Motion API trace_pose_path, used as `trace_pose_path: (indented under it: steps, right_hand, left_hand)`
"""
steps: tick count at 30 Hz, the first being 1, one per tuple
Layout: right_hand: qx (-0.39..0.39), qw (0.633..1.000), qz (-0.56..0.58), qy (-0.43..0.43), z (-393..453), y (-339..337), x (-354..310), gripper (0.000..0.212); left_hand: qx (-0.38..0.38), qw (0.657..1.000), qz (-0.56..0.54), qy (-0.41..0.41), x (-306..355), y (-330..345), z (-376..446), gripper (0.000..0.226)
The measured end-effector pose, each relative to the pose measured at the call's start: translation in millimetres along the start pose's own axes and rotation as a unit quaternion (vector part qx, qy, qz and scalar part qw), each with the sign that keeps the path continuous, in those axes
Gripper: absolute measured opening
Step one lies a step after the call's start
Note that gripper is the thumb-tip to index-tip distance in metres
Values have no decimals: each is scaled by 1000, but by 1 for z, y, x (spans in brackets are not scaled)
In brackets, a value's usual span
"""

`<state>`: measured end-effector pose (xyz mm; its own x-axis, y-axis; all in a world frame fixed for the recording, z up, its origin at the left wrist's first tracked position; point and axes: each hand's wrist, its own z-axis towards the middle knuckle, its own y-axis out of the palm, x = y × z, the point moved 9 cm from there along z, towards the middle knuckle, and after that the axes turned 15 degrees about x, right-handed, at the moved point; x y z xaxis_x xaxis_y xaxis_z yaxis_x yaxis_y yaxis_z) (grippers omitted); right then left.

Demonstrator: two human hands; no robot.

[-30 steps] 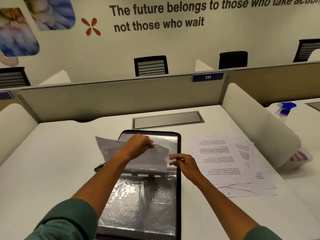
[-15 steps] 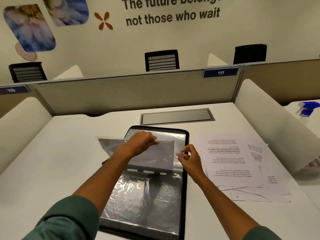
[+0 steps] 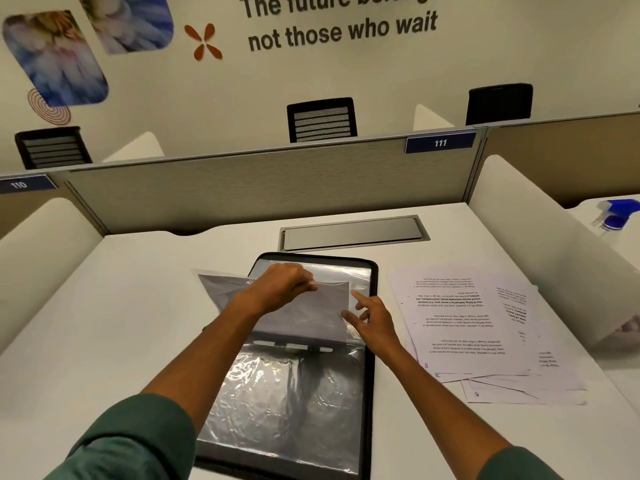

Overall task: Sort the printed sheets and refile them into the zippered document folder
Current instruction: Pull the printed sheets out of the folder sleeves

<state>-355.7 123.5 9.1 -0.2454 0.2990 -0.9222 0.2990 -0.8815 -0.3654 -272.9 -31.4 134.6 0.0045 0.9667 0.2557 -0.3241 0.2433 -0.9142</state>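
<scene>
A black zippered document folder (image 3: 371, 375) lies open on the white desk, its clear plastic sleeves (image 3: 284, 403) showing. My left hand (image 3: 280, 289) pinches the top edge of a white sheet (image 3: 311, 313) that is raised over the folder's upper half, inside or against a clear sleeve. My right hand (image 3: 372, 317) is at the sheet's right edge with its fingers spread, the fingertips touching the sheet and sleeve. A fanned pile of printed sheets (image 3: 464, 327) lies on the desk to the right of the folder.
A grey partition (image 3: 263, 192) closes the back of the desk, with white side dividers left (image 3: 38, 251) and right (image 3: 540, 251). A metal cable flap (image 3: 353, 233) is set behind the folder. A blue spray bottle (image 3: 616, 216) stands on the neighbouring desk.
My right hand has let go its pinch on the sheet's right edge and spread its fingers. My left hand keeps hold of the top edge. The view has shifted a little left.
</scene>
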Motion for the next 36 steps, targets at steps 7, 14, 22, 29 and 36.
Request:
trace_pose_path:
  steps: [7, 14, 22, 29, 36]
  right_hand:
    - [22, 999, 35, 17, 4, 7, -12, 17]
    - [66, 995, 65, 36, 10, -27, -10, 8]
    - [219, 973, 41, 62, 17, -130, 25, 15]
    - [336, 940, 36, 56, 13, -222, 33, 17]
    - [451, 891, 37, 26, 8, -291, 24, 4]
  left_hand:
    - [-3, 1000, -12, -16, -1, -4, -6, 32]
    - [42, 998, 14, -34, -14, -17, 1, 23]
    - [62, 995, 49, -57, -23, -6, 20, 16]
    - [73, 991, 93, -67, -19, 3, 33, 15]
    - [88, 986, 119, -77, -24, 9, 46, 12]
